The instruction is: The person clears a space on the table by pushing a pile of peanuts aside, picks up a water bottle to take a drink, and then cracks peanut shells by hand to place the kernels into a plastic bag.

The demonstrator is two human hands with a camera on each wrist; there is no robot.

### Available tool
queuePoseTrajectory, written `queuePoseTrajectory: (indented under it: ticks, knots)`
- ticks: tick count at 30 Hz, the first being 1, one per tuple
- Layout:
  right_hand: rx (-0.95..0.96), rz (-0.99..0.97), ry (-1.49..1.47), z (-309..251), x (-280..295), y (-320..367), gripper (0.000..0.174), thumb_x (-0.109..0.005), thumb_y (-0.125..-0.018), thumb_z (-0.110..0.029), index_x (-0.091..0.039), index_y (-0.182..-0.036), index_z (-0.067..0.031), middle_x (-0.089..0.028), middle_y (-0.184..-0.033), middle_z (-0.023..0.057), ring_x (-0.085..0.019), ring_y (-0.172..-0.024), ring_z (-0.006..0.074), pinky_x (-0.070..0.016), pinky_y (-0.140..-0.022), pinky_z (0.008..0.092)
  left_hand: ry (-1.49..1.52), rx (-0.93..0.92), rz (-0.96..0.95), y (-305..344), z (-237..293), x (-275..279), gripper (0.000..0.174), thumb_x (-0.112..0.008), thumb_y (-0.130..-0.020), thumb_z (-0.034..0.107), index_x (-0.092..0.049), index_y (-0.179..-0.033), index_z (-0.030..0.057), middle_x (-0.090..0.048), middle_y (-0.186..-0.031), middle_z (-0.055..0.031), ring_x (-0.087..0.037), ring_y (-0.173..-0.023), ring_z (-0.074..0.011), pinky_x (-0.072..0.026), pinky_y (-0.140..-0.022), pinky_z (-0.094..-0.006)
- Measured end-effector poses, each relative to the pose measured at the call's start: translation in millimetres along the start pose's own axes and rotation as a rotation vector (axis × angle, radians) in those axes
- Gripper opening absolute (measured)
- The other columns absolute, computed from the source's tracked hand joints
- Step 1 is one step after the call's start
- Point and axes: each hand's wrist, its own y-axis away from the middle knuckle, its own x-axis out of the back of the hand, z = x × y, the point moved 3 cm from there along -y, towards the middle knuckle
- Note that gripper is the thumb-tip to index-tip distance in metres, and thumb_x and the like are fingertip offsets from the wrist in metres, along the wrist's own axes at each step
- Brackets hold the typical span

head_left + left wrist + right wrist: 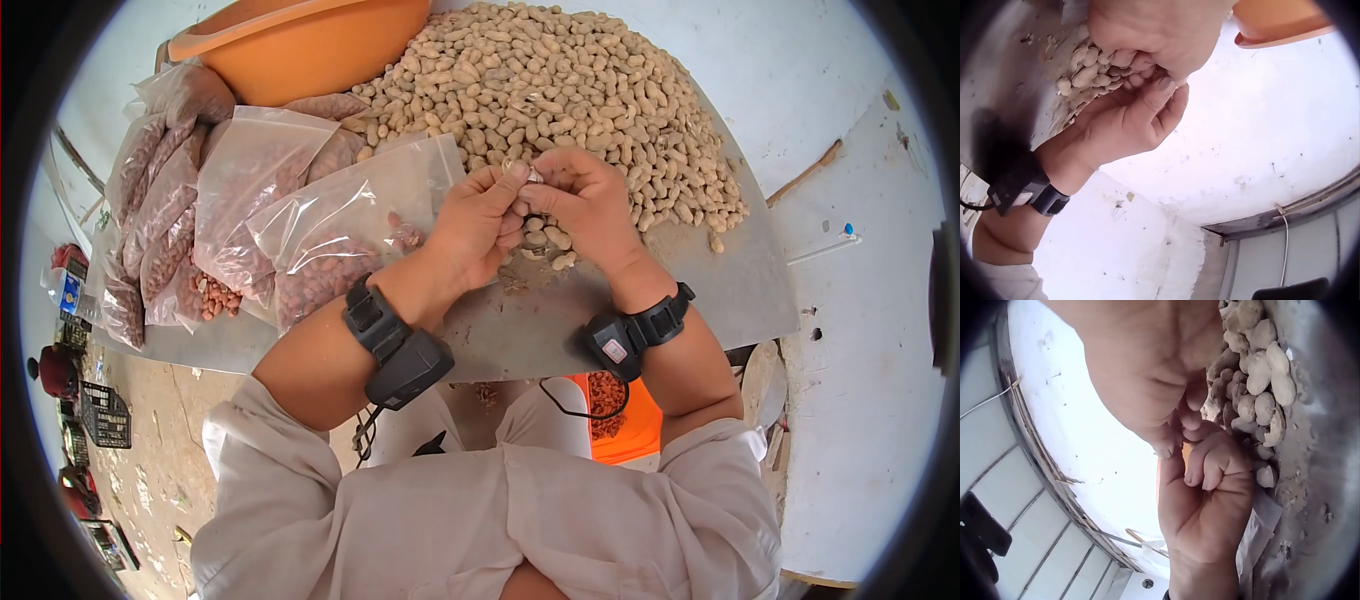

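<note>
Both hands meet fingertip to fingertip at the near edge of a heap of unshelled peanuts [560, 80]. My left hand [474, 225] has its fingers curled, with thumb and forefinger pinching one side of a small pale peanut [533, 176]. From the other side, my right hand [590, 205] pinches the same peanut between thumb and fingers. The fingers hide most of it, so I cannot tell how far its shell is cracked. Several loose peanuts [1262, 372] lie on the metal tabletop just under the hands.
Clear plastic bags of shelled red peanuts [330, 265] crowd the table's left side. Behind them stands an orange basin [300, 50]. Bits of shell and skin dot the metal tabletop [520, 335]. Below the table edge, an orange container [640, 425] holds reddish bits. A white wall [860, 330] rises on the right.
</note>
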Motion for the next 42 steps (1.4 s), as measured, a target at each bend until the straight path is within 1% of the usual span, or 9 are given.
queuePoseTrajectory:
  ticks: [8, 14, 17, 20, 23, 32, 35, 38, 42]
  knots:
    - [-0.164, 0.003, -0.484, 11, 1, -1, 0.011, -0.065, -0.08, -0.002, -0.061, -0.089, 0.0031, -0.065, -0.081, 0.0089, -0.062, -0.07, 0.0117, -0.0496, -0.063, 0.0224, 0.065, -0.065, -0.032, -2, 1, -1, 0.023, -0.055, -0.092, 0.026, -0.052, -0.077, 0.0084, -0.049, -0.065, 0.002, -0.034, -0.049, -0.0053, -0.0273, -0.043, -0.0196]
    - [0.166, 0.064, -0.019, -3, 2, -1, 0.007, -0.063, -0.081, -0.002, -0.063, -0.087, 0.0016, -0.065, -0.094, 0.008, -0.062, -0.077, 0.0109, -0.0494, -0.066, 0.0225, 0.087, 0.001, 0.023, 2, 2, -2, 0.028, -0.043, -0.097, 0.029, -0.051, -0.083, 0.0059, -0.05, -0.067, -0.0012, -0.034, -0.049, -0.0071, -0.0282, -0.043, -0.0205]
    - [0.297, -0.002, 0.26, -23, 0, 4, 0.008, -0.062, -0.078, 0.0, -0.063, -0.086, -0.0012, -0.065, -0.099, 0.0079, -0.063, -0.082, 0.0136, -0.0505, -0.069, 0.0251, 0.113, 0.125, 0.073, 1, -2, -1, 0.029, -0.034, -0.099, 0.029, -0.05, -0.09, 0.0067, -0.049, -0.069, -0.002, -0.033, -0.05, -0.0077, -0.0287, -0.043, -0.0213]
    - [0.531, -0.138, 0.472, -28, -6, 5, 0.017, -0.063, -0.074, 0.006, -0.064, -0.089, -0.0024, -0.063, -0.106, 0.0111, -0.063, -0.083, 0.0196, -0.0507, -0.073, 0.0262, 0.284, 0.172, -0.041, -4, -5, 3, 0.03, -0.03, -0.1, 0.029, -0.048, -0.094, 0.0064, -0.049, -0.074, -0.0025, -0.035, -0.052, -0.0075, -0.0291, -0.043, -0.0206]
    - [0.577, -0.185, 0.519, -22, -7, 5, 0.016, -0.064, -0.072, 0.005, -0.064, -0.086, -0.0031, -0.062, -0.106, 0.0099, -0.062, -0.082, 0.0213, -0.0498, -0.072, 0.0265, 0.339, 0.212, 0.052, -2, -5, 2, 0.026, -0.038, -0.098, 0.027, -0.05, -0.093, 0.0045, -0.048, -0.073, -0.0003, -0.036, -0.05, -0.0045, -0.03, -0.042, -0.0166]
    - [0.58, -0.121, 0.571, -27, -7, 4, 0.018, -0.071, -0.066, -0.003, -0.06, -0.079, -0.0041, -0.059, -0.091, 0.0075, -0.059, -0.081, 0.024, -0.0487, -0.07, 0.0321, 0.283, 0.168, 0.0, -2, -7, 1, 0.025, -0.037, -0.098, 0.027, -0.05, -0.092, 0.0058, -0.049, -0.074, 0.0009, -0.037, -0.05, -0.0047, -0.0297, -0.041, -0.0176]
    - [0.416, -0.094, 0.511, -30, -11, 5, 0.021, -0.072, -0.065, -0.004, -0.06, -0.081, -0.0049, -0.058, -0.088, 0.0079, -0.057, -0.08, 0.0241, -0.048, -0.07, 0.0313, 0.227, 0.186, -0.04, 0, -4, 0, 0.023, -0.035, -0.099, 0.027, -0.046, -0.09, 0.0083, -0.048, -0.074, -0.0012, -0.037, -0.051, -0.007, -0.0304, -0.043, -0.0201]
    - [0.62, -0.085, 0.617, -32, -11, 7, 0.024, -0.073, -0.063, -0.005, -0.061, -0.084, -0.0061, -0.057, -0.086, 0.0077, -0.056, -0.079, 0.024, -0.0474, -0.068, 0.0314, 0.216, 0.169, -0.002, 0, -6, 1, 0.026, -0.034, -0.099, 0.027, -0.05, -0.093, 0.0066, -0.049, -0.074, 0.0008, -0.039, -0.052, -0.0057, -0.0323, -0.042, -0.0185]
    - [0.541, -0.133, 0.59, -21, -12, 8, 0.025, -0.074, -0.062, -0.006, -0.062, -0.084, -0.0068, -0.057, -0.084, 0.0077, -0.056, -0.078, 0.0241, -0.0471, -0.067, 0.0315, 0.223, 0.163, -0.046, 0, -11, 4, 0.027, -0.033, -0.099, 0.026, -0.05, -0.093, 0.0064, -0.049, -0.074, 0.0009, -0.04, -0.051, -0.0054, -0.0329, -0.042, -0.0183]
